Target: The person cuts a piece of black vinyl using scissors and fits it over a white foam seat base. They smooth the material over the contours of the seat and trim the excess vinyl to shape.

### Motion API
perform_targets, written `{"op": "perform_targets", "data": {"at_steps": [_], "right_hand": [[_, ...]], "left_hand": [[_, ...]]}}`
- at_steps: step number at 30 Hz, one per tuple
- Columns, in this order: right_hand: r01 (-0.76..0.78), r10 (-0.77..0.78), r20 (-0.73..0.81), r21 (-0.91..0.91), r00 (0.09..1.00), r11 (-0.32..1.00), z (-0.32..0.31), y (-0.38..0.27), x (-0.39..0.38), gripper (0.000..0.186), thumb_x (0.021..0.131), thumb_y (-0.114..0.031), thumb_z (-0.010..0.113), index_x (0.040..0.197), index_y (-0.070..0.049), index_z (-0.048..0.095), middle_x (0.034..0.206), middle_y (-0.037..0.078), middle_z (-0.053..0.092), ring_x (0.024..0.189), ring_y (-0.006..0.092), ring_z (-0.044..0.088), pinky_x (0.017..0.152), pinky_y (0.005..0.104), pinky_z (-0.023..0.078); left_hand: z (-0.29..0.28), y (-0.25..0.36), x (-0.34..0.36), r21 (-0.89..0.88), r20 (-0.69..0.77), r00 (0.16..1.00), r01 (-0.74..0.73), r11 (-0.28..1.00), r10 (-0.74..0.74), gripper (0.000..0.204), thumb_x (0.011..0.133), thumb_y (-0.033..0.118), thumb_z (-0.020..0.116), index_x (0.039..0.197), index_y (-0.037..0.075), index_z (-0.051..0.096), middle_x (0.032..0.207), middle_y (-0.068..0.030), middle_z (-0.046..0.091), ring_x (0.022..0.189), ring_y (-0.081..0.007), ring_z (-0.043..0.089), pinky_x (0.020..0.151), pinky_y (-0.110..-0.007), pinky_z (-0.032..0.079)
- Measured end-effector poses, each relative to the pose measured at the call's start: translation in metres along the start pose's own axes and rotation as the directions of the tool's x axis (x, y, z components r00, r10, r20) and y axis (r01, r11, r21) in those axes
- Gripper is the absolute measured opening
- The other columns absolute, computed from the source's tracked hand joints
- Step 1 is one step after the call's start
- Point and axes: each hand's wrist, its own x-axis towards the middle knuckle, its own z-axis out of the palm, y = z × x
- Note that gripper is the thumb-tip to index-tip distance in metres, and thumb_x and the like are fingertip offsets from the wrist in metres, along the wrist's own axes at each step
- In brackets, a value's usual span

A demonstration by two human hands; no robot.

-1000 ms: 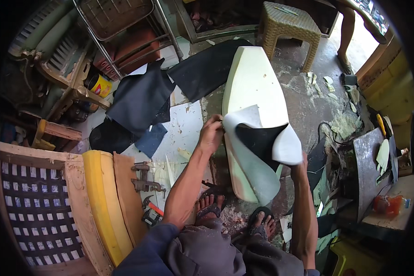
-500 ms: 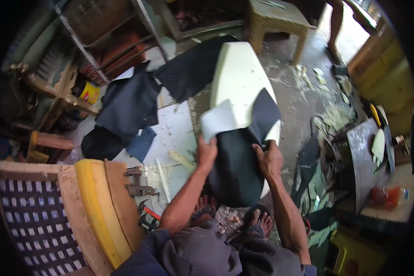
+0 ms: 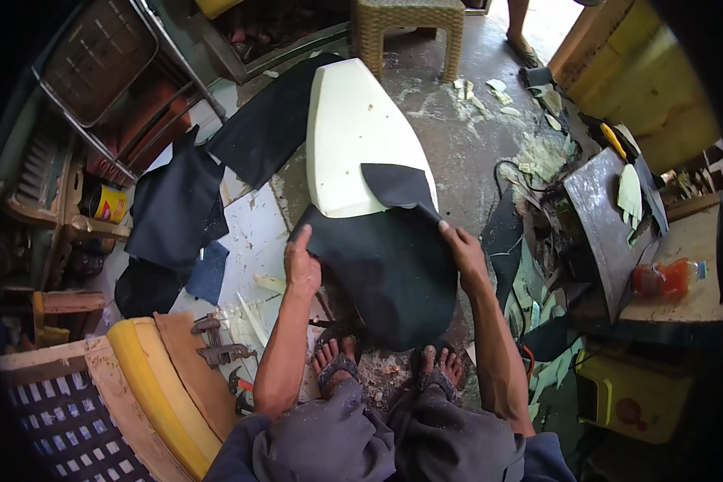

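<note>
A cream, tapered foam piece (image 3: 363,128) lies lengthwise on the floor in front of me, its near part hidden under a black pliable sheet (image 3: 381,289). My left hand (image 3: 303,261) grips the left edge of that sheet, thumb on top. My right hand (image 3: 464,251) grips its right edge, where a corner flap is folded up over the foam. The sheet hangs down near my sandalled feet (image 3: 337,361).
More black sheets (image 3: 173,217) lie left, near a metal chair (image 3: 104,72). A woven stool (image 3: 408,16) stands ahead; another person's leg (image 3: 519,32) is by the doorway. Clamps (image 3: 221,345) and a yellow pad (image 3: 153,386) sit lower left, a metal plate (image 3: 602,225) right.
The sheet, earlier showing its pale side, has been turned black side up and spread wider over the foam's near end. Both hands now hold opposite edges; the view has shifted.
</note>
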Motion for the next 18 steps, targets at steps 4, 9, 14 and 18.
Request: {"op": "perform_targets", "data": {"at_steps": [4,9,14,18], "right_hand": [[-0.242,0.138,0.285,0.372,0.949,0.896,0.008,-0.034,0.018,0.068,0.092,-0.053,0.071,0.123,0.007,0.066,0.105,0.015,0.072,0.088,0.0190,0.068,0.075,0.0328,0.054],[-0.194,0.127,0.253,0.259,0.959,0.946,0.027,-0.053,0.020,0.052,0.091,-0.032,0.077,0.123,0.006,0.066,0.110,0.015,0.072,0.092,0.0198,0.070,0.082,0.0326,0.056],[0.220,-0.212,-0.078,0.542,0.974,0.811,0.027,-0.029,0.041,0.040,0.094,-0.014,0.073,0.130,0.000,0.064,0.113,0.009,0.072,0.100,0.0164,0.068,0.093,0.0299,0.054],[0.210,-0.158,-0.140,0.605,0.978,0.768,0.013,-0.008,0.069,0.047,0.093,-0.006,0.072,0.138,0.000,0.056,0.127,0.012,0.065,0.109,0.0189,0.065,0.095,0.0314,0.054]], "left_hand": [[0.004,0.014,0.008,-0.063,-0.069,0.998,-0.009,0.998,0.004,0.034,0.095,0.016,0.072,0.121,-0.003,0.061,0.120,-0.0151,0.069,0.108,-0.0305,0.068,0.094,-0.046,0.058],[-0.004,0.016,0.016,-0.079,-0.033,0.999,-0.018,0.997,0.016,0.036,0.090,0.005,0.076,0.120,-0.007,0.059,0.116,-0.0186,0.069,0.104,-0.0328,0.070,0.095,-0.050,0.059],[-0.012,0.010,0.027,-0.090,-0.038,0.999,-0.010,0.996,0.007,0.030,0.093,0.006,0.072,0.120,-0.006,0.063,0.118,-0.0181,0.070,0.106,-0.0310,0.070,0.098,-0.048,0.057],[-0.023,0.003,0.039,-0.095,0.076,0.997,0.027,0.995,-0.019,0.037,0.098,0.012,0.067,0.130,-0.004,0.060,0.125,-0.0179,0.069,0.112,-0.0320,0.068,0.105,-0.049,0.052]]}}
